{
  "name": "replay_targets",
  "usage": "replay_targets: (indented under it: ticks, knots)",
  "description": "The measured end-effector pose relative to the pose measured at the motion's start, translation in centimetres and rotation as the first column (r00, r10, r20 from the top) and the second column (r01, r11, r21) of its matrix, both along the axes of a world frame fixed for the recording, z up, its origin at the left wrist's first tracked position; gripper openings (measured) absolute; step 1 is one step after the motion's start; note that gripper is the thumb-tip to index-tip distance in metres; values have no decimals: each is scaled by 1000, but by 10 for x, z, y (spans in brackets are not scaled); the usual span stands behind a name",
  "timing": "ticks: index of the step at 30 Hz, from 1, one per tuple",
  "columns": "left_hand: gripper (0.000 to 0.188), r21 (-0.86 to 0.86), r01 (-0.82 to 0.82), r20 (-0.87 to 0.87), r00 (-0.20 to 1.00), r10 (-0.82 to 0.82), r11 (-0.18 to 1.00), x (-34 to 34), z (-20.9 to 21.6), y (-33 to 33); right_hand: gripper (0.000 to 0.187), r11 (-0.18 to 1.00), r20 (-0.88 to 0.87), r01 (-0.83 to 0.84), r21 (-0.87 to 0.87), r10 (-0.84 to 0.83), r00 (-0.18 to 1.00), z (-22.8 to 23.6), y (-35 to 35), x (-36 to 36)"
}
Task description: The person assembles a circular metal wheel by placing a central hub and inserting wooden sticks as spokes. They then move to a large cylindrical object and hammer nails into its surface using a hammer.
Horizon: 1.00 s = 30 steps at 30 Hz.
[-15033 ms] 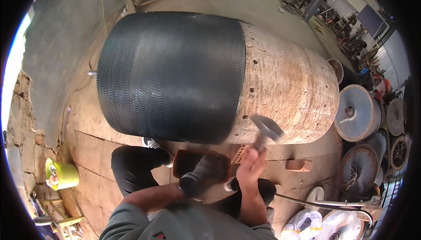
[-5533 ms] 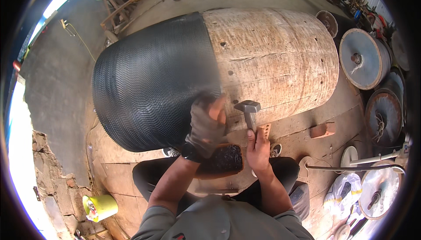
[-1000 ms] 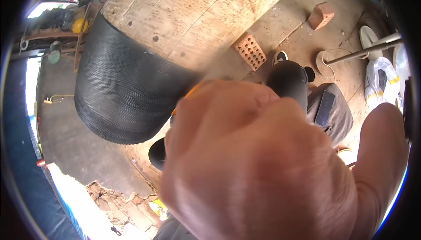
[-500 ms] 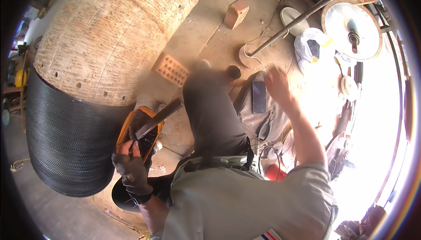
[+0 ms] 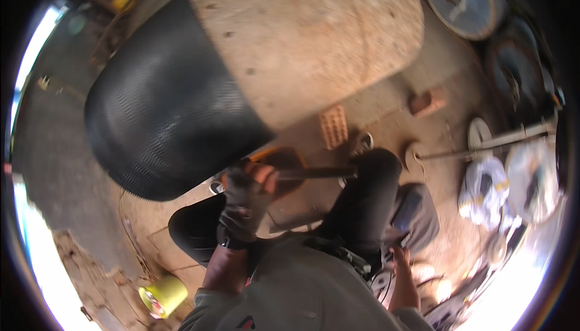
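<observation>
My left hand [image 5: 244, 195], in a dark work glove with bare fingertips, is closed round one end of a dark bar-shaped tool [image 5: 317, 173]. The tool points right across an orange tray [image 5: 296, 157] between my knees. Just beyond that hand lies a big wooden drum [image 5: 302, 47], its left part wrapped in black ridged wire or mesh [image 5: 175, 101]. My bare right hand [image 5: 399, 256] is low at the right, beside the grey cushion-like block [image 5: 426, 219] that bears a phone [image 5: 408, 210]. Motion blurs its fingers, and whether they touch the pliers [image 5: 405, 238] there cannot be seen.
Perforated bricks [image 5: 334, 126] [image 5: 428, 102] lie on the floor past the drum. A metal rod on a round base [image 5: 414, 157], white plastic bags [image 5: 483, 189] and large discs [image 5: 459, 1] stand at the right. A yellow-green bucket [image 5: 163, 296] is at the lower left.
The view has swung left, so the drum appears turned and farther right. My right hand has come back from beyond the phone toward my body. My left hand still grips the bar-shaped tool.
</observation>
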<state>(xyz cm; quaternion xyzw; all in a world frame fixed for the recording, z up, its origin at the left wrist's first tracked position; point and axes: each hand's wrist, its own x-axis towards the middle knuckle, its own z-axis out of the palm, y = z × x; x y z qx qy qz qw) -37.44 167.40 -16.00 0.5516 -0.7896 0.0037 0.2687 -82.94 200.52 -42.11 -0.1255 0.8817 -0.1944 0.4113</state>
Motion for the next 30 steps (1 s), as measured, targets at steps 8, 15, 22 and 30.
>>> replay_targets:
  ticks: [8,15,22,30]
  knots:
    - [17,115,-136,-2,991,137,984,49,-7,16,13,777,445,418,-471,-199,873,109,-62,-47]
    - [14,-53,-300,-87,952,295,952,102,12,12,35,441,-786,-767,-467,191,588,271,-310,84]
    - [23,-265,-459,-285,877,386,848,159,22,-2,42,64,-981,-997,-52,181,63,313,-439,256]
    - [23,-166,-475,-423,826,372,865,173,8,0,37,-58,-999,-998,5,-44,-3,295,-473,284]
